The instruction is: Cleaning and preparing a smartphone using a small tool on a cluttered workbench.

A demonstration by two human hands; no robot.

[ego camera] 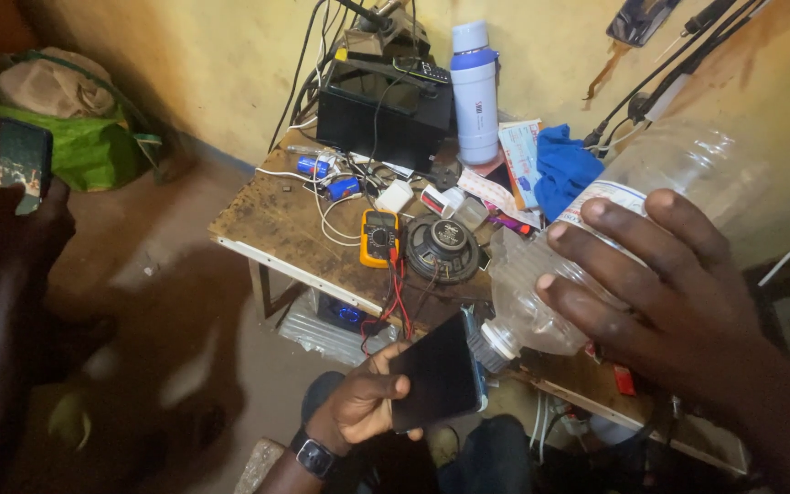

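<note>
My right hand (678, 293) is closed around a clear plastic bottle (541, 302) with a white cap. The bottle is raised close to the camera and tilted, cap end pointing down-left. My left hand (363, 402), with a dark watch on the wrist, holds a phone (436, 375) with a dark screen just below the bottle's cap. Both are in front of a worn wooden worktable (276, 220).
On the table lie a yellow multimeter (379, 238) with red leads, a round speaker (443, 247), a black box (381, 119), a white and blue flask (475, 91), a blue cloth (564, 169) and wires. At left, another person's hand (25, 229) holds a phone (22, 160) near a green bag (93, 137).
</note>
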